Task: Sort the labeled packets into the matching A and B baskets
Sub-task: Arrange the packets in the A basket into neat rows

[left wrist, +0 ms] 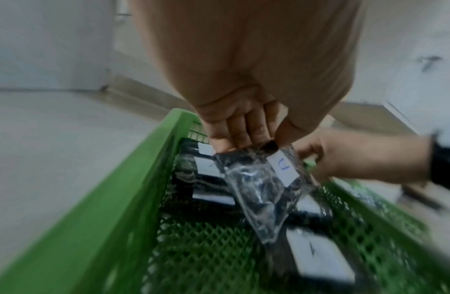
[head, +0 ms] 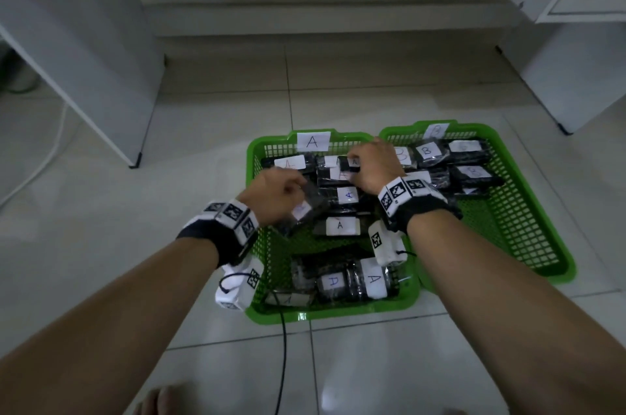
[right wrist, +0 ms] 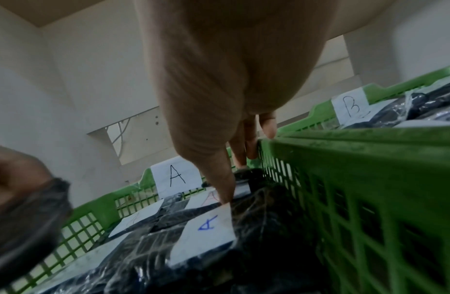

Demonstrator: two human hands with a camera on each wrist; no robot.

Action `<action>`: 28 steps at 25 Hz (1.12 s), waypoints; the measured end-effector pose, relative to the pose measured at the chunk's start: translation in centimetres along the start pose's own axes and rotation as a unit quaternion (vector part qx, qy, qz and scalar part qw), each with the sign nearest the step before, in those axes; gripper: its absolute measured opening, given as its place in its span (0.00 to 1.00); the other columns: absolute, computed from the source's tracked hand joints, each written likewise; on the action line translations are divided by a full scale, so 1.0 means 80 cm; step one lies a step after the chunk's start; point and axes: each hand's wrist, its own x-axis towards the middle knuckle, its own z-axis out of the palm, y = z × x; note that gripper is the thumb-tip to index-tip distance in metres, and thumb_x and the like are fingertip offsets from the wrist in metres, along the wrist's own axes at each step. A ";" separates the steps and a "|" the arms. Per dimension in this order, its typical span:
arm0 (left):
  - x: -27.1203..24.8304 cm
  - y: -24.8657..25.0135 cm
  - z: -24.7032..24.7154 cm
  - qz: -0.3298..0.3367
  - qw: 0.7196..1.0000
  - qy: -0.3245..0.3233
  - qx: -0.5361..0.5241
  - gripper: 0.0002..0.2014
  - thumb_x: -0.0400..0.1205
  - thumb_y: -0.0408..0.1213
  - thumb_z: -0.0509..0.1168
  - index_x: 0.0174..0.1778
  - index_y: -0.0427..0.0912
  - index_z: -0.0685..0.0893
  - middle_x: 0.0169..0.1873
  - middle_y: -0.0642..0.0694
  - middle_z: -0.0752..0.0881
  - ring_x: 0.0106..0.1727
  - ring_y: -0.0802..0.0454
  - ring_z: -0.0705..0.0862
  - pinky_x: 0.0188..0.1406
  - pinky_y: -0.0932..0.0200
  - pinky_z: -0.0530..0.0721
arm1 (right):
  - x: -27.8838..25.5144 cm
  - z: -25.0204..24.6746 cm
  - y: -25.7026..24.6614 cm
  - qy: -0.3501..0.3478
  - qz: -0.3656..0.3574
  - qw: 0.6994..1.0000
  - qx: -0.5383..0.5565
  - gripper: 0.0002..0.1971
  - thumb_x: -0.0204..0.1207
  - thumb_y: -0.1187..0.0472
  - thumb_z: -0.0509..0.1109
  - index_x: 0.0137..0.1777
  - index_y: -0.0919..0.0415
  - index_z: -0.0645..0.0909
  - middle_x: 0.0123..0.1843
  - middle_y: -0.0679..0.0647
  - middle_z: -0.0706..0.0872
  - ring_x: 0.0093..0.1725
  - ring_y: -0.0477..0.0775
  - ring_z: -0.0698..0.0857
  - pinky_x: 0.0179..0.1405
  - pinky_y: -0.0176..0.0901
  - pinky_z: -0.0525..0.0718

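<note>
White glossy floor tiles (head: 101,245) with thin grey grout lines cover the ground. At ten o'clock stands a white cabinet (head: 78,52) on a dark foot, with a white cord (head: 44,157) trailing over the tiles at nine o'clock. At two o'clock stands another white cabinet (head: 576,41). A thin black cable (head: 283,347) runs toward six o'clock, near bare toes (head: 162,401) at the bottom edge.

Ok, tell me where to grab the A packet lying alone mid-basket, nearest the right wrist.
Pinch the packet by one short end, on the dark plastic beside its white label, coming straight down. It lies flat on the A basket floor, apart from the heap, so its ends look free.
</note>
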 end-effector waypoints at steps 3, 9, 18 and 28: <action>0.016 -0.021 -0.019 -0.095 0.978 0.064 -0.173 0.08 0.82 0.34 0.67 0.46 0.51 0.89 0.41 0.49 0.91 0.40 0.51 0.88 0.40 0.57 0.87 | -0.010 -0.008 0.002 0.033 -0.016 0.999 0.033 0.18 0.71 0.61 0.82 0.61 0.56 0.88 0.61 0.53 0.89 0.66 0.58 0.80 0.71 0.51 0.74; 0.021 -0.027 -0.033 -0.122 0.949 0.097 -0.275 0.09 0.81 0.29 0.69 0.48 0.49 0.89 0.47 0.41 0.93 0.48 0.43 0.89 0.54 0.43 0.87 | -0.042 -0.032 -0.042 0.014 0.014 0.916 0.401 0.17 0.73 0.72 0.75 0.61 0.59 0.89 0.53 0.52 0.93 0.49 0.51 0.92 0.49 0.42 0.92; 0.017 0.005 -0.037 -0.116 0.941 0.039 -0.316 0.13 0.79 0.29 0.73 0.60 0.40 0.87 0.44 0.44 0.93 0.40 0.48 0.91 0.43 0.52 0.91 | -0.064 -0.051 -0.055 -0.001 0.124 0.798 0.590 0.13 0.75 0.73 0.77 0.56 0.67 0.81 0.49 0.69 0.92 0.39 0.62 0.93 0.41 0.55 0.94; 0.017 -0.009 -0.036 -0.069 0.990 0.110 -0.055 0.13 0.83 0.40 0.68 0.64 0.48 0.87 0.54 0.48 0.89 0.51 0.53 0.87 0.54 0.60 0.83 | -0.062 -0.033 -0.062 0.043 -0.113 0.988 0.092 0.24 0.69 0.55 0.84 0.66 0.51 0.86 0.56 0.50 0.83 0.56 0.52 0.77 0.60 0.47 0.77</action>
